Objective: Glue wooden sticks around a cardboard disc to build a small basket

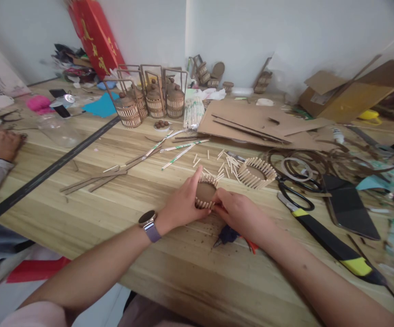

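My left hand (181,200), with a watch on its wrist, wraps round the side of a small round brown basket (205,192) edged with short pale sticks. Fingers of my right hand (234,206) pinch at the basket's near right rim; whatever lies between the fingertips is hidden. Behind the hands, a second ring of upright sticks on a brown base (256,172) stands on the wooden table (169,272). Loose short sticks (231,163) are scattered beside it. Partly under my right wrist lies a dark-nosed tool (227,235) with a red part.
Finished lidded baskets with tall handles (156,102) stand at the back left. Cardboard (244,120) lies behind the sticks. At right are scissors (295,196), a black-and-yellow handled tool (329,240) and a dark phone-like slab (350,206). Another person's hand (1,143) rests far left.
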The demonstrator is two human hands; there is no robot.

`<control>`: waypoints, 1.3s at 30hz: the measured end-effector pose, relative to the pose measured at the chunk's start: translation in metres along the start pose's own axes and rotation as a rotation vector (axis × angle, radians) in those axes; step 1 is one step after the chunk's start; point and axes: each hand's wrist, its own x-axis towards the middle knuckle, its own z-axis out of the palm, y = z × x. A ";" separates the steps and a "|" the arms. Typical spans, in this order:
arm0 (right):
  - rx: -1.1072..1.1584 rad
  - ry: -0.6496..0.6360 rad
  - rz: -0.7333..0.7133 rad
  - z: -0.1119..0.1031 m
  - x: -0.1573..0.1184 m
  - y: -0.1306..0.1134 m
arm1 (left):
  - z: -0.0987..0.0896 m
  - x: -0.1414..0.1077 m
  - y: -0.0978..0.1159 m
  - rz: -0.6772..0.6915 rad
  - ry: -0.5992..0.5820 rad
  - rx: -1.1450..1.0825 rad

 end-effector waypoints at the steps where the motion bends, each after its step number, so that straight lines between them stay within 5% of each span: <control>1: -0.006 0.001 0.001 0.000 0.000 0.000 | 0.000 0.000 0.000 0.005 0.002 -0.002; 13: -0.008 -0.032 -0.011 -0.005 0.001 -0.001 | 0.000 0.000 -0.002 -0.004 -0.009 -0.001; 20: -0.063 -0.005 -0.155 -0.010 0.001 0.001 | 0.001 0.000 -0.004 0.026 -0.020 -0.025; 39: -0.132 -0.003 -0.152 -0.005 0.003 0.000 | 0.003 0.000 -0.006 0.047 -0.001 -0.026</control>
